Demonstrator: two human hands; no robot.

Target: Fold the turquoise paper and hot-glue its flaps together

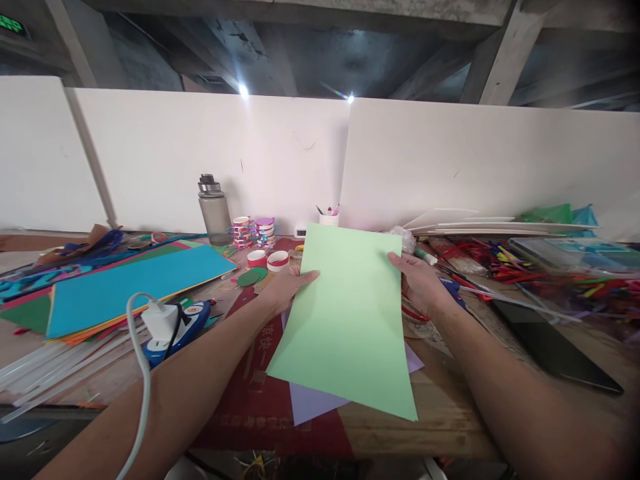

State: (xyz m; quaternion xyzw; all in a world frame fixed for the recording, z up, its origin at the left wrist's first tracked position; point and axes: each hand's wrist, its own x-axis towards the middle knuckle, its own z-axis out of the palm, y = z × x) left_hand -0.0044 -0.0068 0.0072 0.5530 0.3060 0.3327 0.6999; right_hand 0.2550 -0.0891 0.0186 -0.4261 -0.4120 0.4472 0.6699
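A light green sheet of paper [353, 320] is held up in front of me, its far end raised and its near end hanging toward the table's front edge. My left hand [290, 285] grips its left edge, thumb on top. On the opposite edge my right hand [415, 277] pinches it the same way. Fingers under the sheet are hidden on both sides. Below it lies a purple sheet of paper [315, 402], mostly covered. Close to my left hand are a green paper disc [253, 277] and two red-and-white rings [277, 261].
Blue sheets [135, 287] top a paper stack on the left, near a power strip [195, 323] with a charger. A bottle [215, 212], decorated cups [265, 231] and a pen cup [329, 219] stand along the back. At right lie a black tablet [555, 343] and colourful craft strips [595, 287].
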